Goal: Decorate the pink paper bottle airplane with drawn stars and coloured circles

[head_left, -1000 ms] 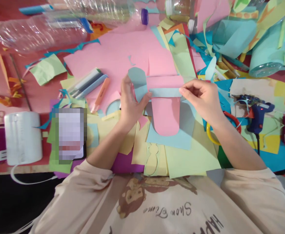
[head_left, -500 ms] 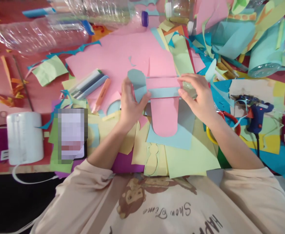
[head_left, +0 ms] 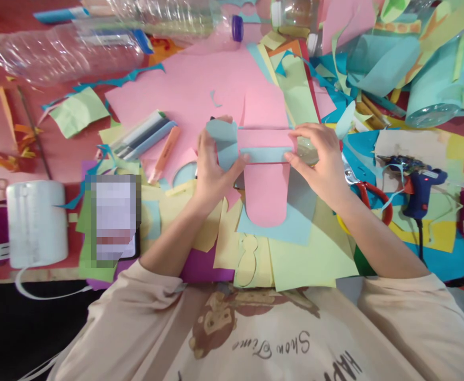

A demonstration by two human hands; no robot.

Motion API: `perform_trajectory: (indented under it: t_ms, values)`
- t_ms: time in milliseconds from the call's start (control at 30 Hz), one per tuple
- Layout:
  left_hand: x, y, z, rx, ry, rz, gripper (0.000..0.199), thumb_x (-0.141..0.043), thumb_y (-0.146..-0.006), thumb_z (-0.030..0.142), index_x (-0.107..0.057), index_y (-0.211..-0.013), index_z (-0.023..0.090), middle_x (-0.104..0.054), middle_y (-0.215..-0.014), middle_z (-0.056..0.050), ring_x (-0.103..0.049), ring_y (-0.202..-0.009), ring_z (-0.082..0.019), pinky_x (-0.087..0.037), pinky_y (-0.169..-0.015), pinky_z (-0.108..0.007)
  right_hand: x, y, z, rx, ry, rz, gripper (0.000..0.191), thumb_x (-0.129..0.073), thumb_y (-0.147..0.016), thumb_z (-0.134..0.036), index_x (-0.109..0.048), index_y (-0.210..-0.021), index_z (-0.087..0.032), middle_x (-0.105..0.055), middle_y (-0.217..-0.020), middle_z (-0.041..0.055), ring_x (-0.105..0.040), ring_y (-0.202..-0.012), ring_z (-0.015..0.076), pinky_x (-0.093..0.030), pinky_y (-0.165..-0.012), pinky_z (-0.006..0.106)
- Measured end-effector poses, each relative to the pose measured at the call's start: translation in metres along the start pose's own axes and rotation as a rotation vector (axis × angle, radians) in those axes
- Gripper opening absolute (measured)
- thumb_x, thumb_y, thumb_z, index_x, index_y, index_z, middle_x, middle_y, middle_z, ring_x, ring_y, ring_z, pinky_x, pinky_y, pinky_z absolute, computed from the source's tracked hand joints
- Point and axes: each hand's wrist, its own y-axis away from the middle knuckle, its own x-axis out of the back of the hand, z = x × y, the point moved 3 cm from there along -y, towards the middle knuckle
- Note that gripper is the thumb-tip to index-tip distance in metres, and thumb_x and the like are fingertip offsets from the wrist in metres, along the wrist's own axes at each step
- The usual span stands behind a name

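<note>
Between both hands lies a paper-wrapped bottle (head_left: pixel 266 138), held crosswise, its clear plastic end (head_left: pixel 308 150) showing beside the right palm. Pink paper covers its middle, and a light blue strip (head_left: pixel 264 154) runs along the near side. My left hand (head_left: pixel 216 164) grips the left end, where a light blue paper piece (head_left: pixel 224 138) sticks out, thumb on the strip. At the other end my right hand (head_left: pixel 319 153) pinches the pink paper and strip between thumb and fingers. A round-ended pink paper flap (head_left: pixel 266 196) hangs toward me below it.
Red-and-yellow scissors (head_left: pixel 369 198) and a blue glue gun (head_left: pixel 419 193) lie at right. Markers (head_left: pixel 146 140), a phone (head_left: pixel 116 217) and a white case (head_left: pixel 37 225) are at left. Clear plastic bottles (head_left: pixel 69 53) lie behind, with paper sheets and scraps around.
The wrapped bottle has rolled or tilted slightly and sits a little lower. My right thumb has slid left along the blue strip, while the left hand keeps its grip.
</note>
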Motion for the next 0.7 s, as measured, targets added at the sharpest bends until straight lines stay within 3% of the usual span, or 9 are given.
perform_trajectory:
  t_ms: [433,700]
  values:
    - [-0.0027,0.0005,-0.0049,0.039,-0.001,-0.002,0.059,-0.066,-0.078,0.051,-0.042,-0.129,0.035,-0.052,-0.128,-0.007,-0.049,-0.126,-0.029,-0.040,-0.107,-0.053,-0.0009,-0.0010,0.0028,0.005,0.019,-0.029,0.025,-0.056,-0.088,-0.032,-0.055,-0.113,-0.027,-0.062,-0.119,0.0070,-0.057,-0.115,0.0273,-0.043,-0.099,0.051]
    - [-0.0003,0.0036,-0.0057,0.150,0.039,-0.012,0.058,-0.066,-0.077,0.057,-0.042,-0.124,0.033,-0.052,-0.129,-0.006,-0.047,-0.126,-0.028,-0.041,-0.106,-0.053,0.0054,-0.0005,-0.0021,0.027,-0.016,0.007,0.024,-0.050,-0.091,-0.036,-0.058,-0.110,-0.025,-0.065,-0.116,0.0073,-0.058,-0.112,0.0263,-0.044,-0.097,0.048]
